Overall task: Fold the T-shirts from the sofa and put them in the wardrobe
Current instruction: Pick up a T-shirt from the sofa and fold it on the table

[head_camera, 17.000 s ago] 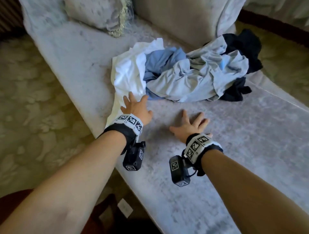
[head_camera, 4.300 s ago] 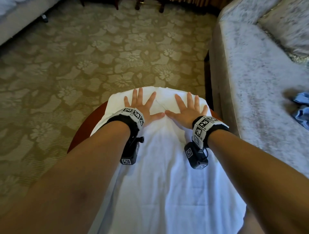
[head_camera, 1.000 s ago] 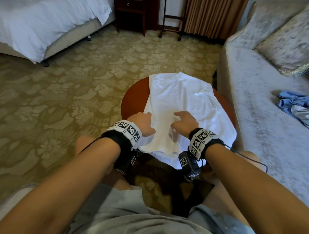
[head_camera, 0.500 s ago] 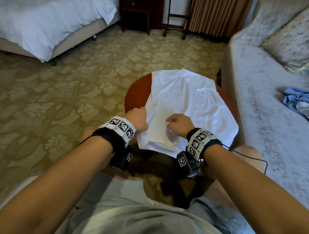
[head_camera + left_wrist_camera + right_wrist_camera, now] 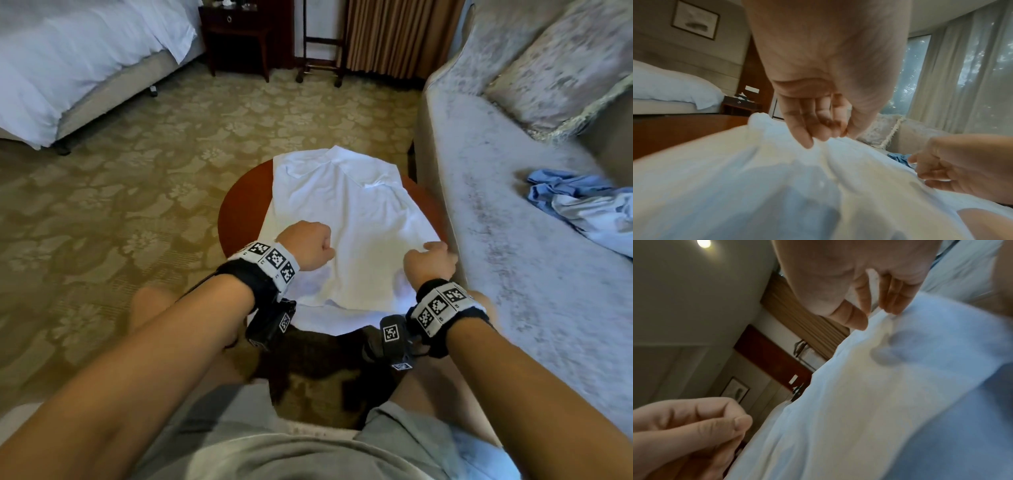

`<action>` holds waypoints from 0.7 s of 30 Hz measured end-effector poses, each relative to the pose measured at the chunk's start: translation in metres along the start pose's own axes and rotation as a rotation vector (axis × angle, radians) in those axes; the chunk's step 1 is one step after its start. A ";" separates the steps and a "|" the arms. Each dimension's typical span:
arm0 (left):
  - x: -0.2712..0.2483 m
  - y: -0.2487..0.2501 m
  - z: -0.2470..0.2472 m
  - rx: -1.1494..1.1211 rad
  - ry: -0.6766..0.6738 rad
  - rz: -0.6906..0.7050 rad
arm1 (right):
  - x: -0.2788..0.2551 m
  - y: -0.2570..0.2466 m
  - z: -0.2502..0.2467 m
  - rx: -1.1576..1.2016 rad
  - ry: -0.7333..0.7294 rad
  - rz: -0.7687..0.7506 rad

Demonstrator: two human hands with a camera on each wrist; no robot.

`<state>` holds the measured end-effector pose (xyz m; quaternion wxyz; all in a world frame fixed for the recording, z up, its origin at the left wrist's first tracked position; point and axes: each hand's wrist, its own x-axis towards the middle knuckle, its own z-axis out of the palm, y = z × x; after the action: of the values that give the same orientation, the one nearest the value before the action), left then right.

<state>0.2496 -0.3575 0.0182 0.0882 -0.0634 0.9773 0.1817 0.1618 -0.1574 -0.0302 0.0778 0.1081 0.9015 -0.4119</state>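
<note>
The white T-shirt (image 5: 346, 219), spread on the round table (image 5: 239, 209), was pinched at its lower half by left hand (image 5: 306, 245) and right hand (image 5: 428, 262), apparently for folding.

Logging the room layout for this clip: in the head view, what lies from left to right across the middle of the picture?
White-sheeted bed → patterned beige carpet → round reddish-brown wooden table → white T-shirt spread on it → pale grey velvet sofa → crumpled light blue garment on its seat.
</note>
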 end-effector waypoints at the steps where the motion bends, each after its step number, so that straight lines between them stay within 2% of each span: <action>1: 0.009 0.008 0.005 -0.009 0.007 0.027 | 0.005 0.007 -0.007 0.021 0.023 0.066; 5: 0.046 0.038 0.035 0.015 -0.056 0.123 | 0.040 0.031 -0.010 0.136 -0.003 0.205; 8: 0.066 0.057 0.052 0.086 -0.073 0.193 | 0.095 0.084 0.004 0.094 -0.045 0.272; 11: 0.084 0.071 0.064 0.127 -0.092 0.250 | 0.075 0.074 -0.016 0.046 -0.023 0.300; 16: 0.096 0.081 0.086 0.180 -0.182 0.245 | 0.047 0.043 -0.040 0.071 -0.119 0.210; 18: 0.096 0.082 0.089 0.204 -0.150 0.258 | 0.037 0.031 -0.046 0.079 -0.104 0.113; 21: 0.095 0.081 0.088 0.165 -0.141 0.253 | 0.027 0.018 -0.046 0.019 -0.119 -0.152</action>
<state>0.1578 -0.2587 -0.0533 0.1377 0.0807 0.9805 0.1143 0.1380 -0.1075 -0.0196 0.0989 0.0156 0.8968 -0.4310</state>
